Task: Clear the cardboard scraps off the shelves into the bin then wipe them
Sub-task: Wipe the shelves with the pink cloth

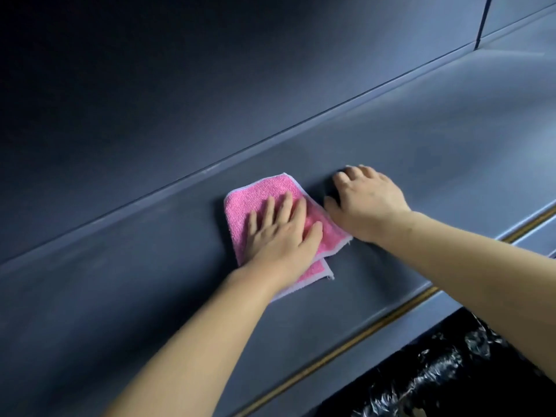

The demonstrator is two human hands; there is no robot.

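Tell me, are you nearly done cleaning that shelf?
Done, it seems: no scraps show on this shelf. In hand: the left hand presses the pink cloth flat on it, likely wiping; the right hand rests beside. Left: wiping the rest of it, and maybe other shelves.

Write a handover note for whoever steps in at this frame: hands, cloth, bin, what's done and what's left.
Left hand: flat, fingers straight, pressing the folded pink cloth on the dark shelf.
Right hand: rests on the shelf just right of the cloth, holding nothing.
Black bin bag: below the shelf's front edge, lower right.
Done: no cardboard scraps show on this shelf.
Left: wipe this shelf; other shelves are out of view, so check them.
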